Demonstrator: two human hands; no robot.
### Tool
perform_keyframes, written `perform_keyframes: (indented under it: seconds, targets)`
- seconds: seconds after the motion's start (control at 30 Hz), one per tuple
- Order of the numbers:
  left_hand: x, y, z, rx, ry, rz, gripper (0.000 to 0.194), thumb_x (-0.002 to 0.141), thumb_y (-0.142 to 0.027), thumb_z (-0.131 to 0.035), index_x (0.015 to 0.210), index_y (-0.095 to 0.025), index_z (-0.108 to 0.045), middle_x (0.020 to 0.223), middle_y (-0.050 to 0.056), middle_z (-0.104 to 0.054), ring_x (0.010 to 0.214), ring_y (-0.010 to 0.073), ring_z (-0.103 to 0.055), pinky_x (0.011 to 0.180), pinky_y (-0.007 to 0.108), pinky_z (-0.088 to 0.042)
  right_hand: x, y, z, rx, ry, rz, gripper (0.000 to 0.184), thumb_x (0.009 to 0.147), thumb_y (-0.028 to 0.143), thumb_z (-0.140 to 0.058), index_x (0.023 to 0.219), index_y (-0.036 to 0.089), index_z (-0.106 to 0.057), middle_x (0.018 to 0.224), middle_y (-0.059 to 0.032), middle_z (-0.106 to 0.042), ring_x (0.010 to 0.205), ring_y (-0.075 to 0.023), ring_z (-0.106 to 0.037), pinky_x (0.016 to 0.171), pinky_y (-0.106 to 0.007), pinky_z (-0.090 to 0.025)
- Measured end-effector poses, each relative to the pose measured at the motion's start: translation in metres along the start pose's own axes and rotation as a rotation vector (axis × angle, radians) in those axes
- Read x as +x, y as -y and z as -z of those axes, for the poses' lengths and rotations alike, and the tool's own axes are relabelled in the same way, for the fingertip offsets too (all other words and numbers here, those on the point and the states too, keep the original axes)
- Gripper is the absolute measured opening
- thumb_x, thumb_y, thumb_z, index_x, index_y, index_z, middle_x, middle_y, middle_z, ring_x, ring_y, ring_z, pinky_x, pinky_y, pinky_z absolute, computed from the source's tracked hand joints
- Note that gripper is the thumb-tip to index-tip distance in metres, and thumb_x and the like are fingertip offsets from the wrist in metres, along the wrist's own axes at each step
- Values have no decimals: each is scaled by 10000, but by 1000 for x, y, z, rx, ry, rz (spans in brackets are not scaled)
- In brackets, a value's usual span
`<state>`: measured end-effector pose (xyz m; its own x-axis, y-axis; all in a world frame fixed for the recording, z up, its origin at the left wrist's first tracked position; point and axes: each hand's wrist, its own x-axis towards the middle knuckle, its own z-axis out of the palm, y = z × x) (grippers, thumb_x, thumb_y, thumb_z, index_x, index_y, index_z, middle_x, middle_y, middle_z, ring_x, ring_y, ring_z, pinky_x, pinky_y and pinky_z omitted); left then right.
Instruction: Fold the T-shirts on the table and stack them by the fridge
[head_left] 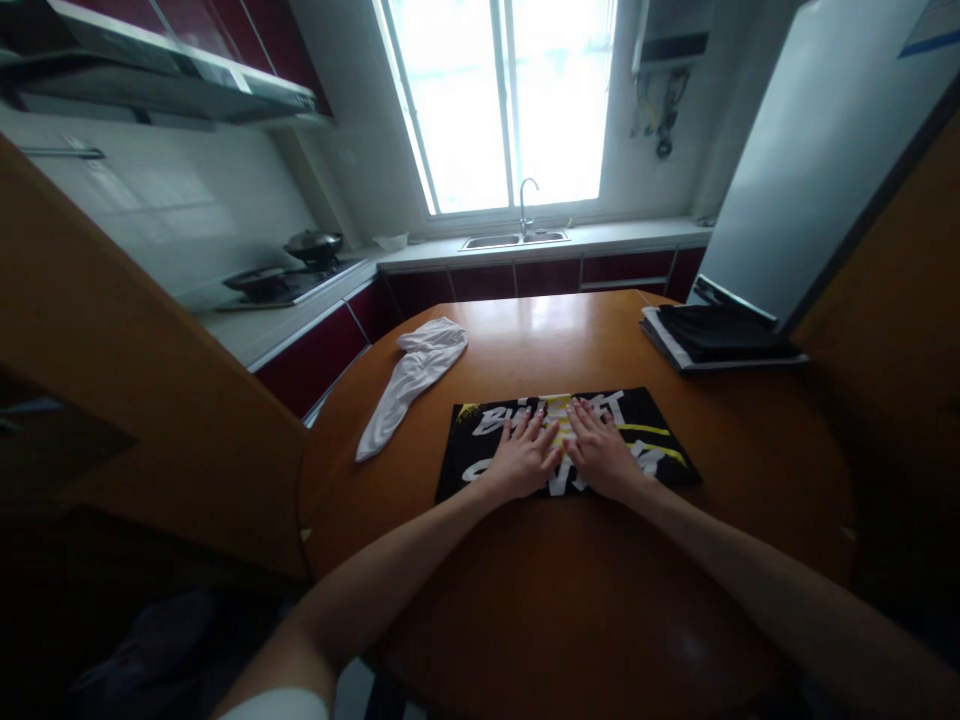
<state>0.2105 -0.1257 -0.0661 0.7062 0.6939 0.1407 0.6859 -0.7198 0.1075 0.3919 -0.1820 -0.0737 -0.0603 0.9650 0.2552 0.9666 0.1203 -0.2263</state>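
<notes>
A black cloth item (455, 462) with white lettering and yellow streaks lies flat as a rectangle on the wooden table; it looks like a folded garment. My left hand (523, 458) rests palm down on its middle, fingers spread. Beside it my right hand (600, 447) also lies flat on the cloth, its fingers stretched out. The two hands are close together, thumbs nearly meeting. Part of the lettering is hidden beneath them. To the left, a white cloth (416, 375) lies loosely crumpled, apart from both hands.
A stack of folded dark and white cloths (716, 335) sits at the table's right side. The round-cornered wooden table (555, 590) spans the foreground. Behind it are a counter with a sink (491, 242), a stove with pans (313, 245) at left, and a fridge (810, 150) at right.
</notes>
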Motion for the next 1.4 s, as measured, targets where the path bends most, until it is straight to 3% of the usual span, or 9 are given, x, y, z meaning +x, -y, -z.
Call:
perform_keyframes:
  seconds: [0.13,0.43,0.6,0.67,0.77,0.93,1.13,1.27,1.4]
  targets:
    - [-1,2,-10,15,14,-10,585,1036,-501,-326,1571,-266,-361,1654,110,-271,1531,360,-187,1196,631,-194,-5,9,-6,24,109,-12,618,1012,378,-319,1554,84,-367,1635,-152,-289,1533,-264,-216,1234,-491,-129]
    - [1,2,-6,5,36,2,570,1034,-476,-331,1565,-271,-371,1662,92,-250,1543,334,-158,1207,620,-148,10,-26,7,24,29,-162,656,1027,443,-308,1572,77,-321,1652,-156,-236,1544,-271,-170,1236,-516,-93]
    - [3,1,2,-48,57,30,604,1019,-567,-341,1549,-285,-401,1661,84,-256,1544,334,-158,1212,604,-154,14,-41,9,30,-19,-200,661,1034,477,-285,1572,95,-329,1654,-153,-236,1539,-276,-187,1232,-507,-124]
    - [6,7,9,-77,43,25,619,1013,-602,-330,1538,-286,-420,1657,80,-268,1539,328,-183,1214,577,-184,15,-47,9,10,-67,-227,665,1038,481,-271,1576,92,-317,1655,-157,-235,1541,-277,-177,1233,-506,-113]
    - [9,27,18,-52,-29,40,606,1021,-580,-332,1513,-253,-464,1635,103,-323,1523,328,-237,1215,546,-209,16,-57,6,-22,-13,-290,666,1035,480,-297,1564,78,-335,1650,-169,-246,1540,-284,-177,1231,-519,-113]
    - [14,63,17,41,-5,233,604,1018,-572,-336,1530,-270,-442,1630,117,-328,1519,370,-227,1200,619,-155,18,-66,0,-51,47,-308,687,1034,491,-313,1550,38,-344,1650,-195,-227,1543,-284,-160,1227,-521,-129]
    - [17,68,14,63,0,249,640,1014,-613,-274,1547,-284,-409,1646,107,-291,1532,365,-188,1182,672,-138,18,-64,0,-16,58,-317,673,1035,492,-319,1553,63,-353,1649,-196,-235,1545,-293,-146,1227,-512,-123]
    - [17,69,10,46,65,276,660,1002,-628,-283,1564,-294,-378,1654,92,-273,1525,385,-199,1183,674,-133,21,-68,2,54,5,-323,655,1033,474,-329,1540,62,-377,1633,-196,-283,1529,-296,-208,1221,-515,-163]
    - [18,67,8,35,44,276,649,1002,-623,-302,1549,-290,-408,1647,104,-288,1526,394,-186,1167,708,-112,25,-86,16,108,-160,-374,642,1007,440,-396,1513,44,-411,1568,-213,-406,1474,-305,-331,1195,-442,-266]
